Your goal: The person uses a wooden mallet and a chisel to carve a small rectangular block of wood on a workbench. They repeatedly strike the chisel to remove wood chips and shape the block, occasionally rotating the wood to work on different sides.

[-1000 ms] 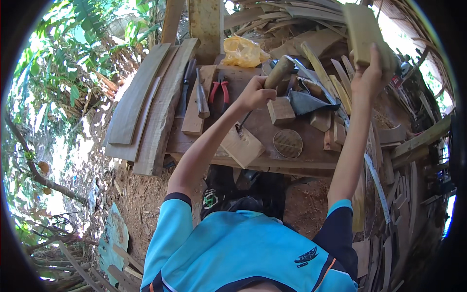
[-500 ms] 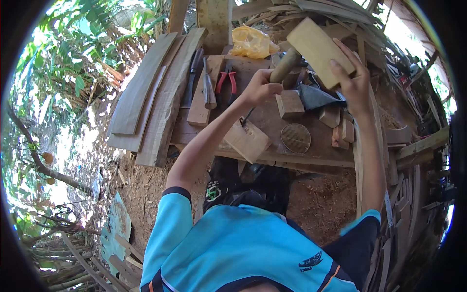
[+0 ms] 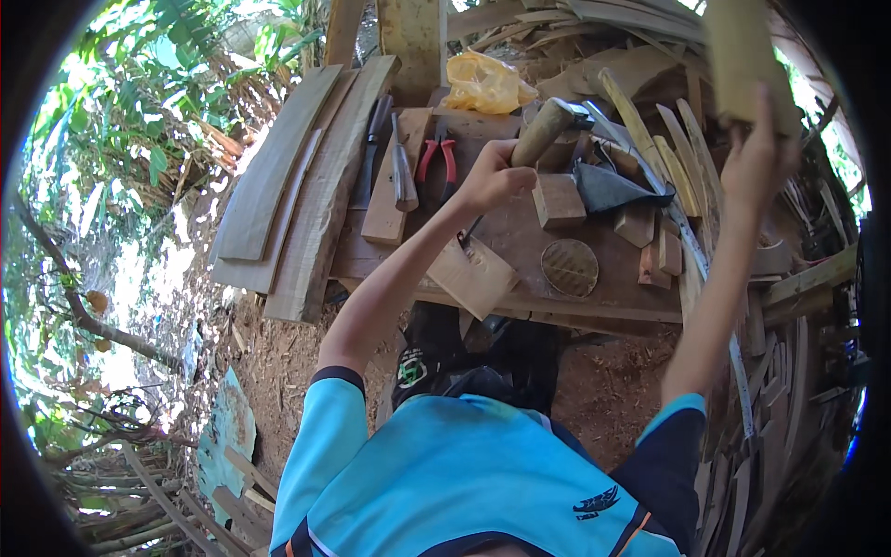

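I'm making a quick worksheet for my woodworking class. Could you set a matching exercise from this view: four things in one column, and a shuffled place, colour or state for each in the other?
Things:
1. Thick cylindrical handle
2. Pliers
3. Plastic bag
4. Round disc

Descriptions:
A. Yellow and crumpled
B. Lying flat, to the right of the notched wooden block
C. Gripped in the left hand
D. Red-handled

Right pairs: 1-C, 2-D, 3-A, 4-B.
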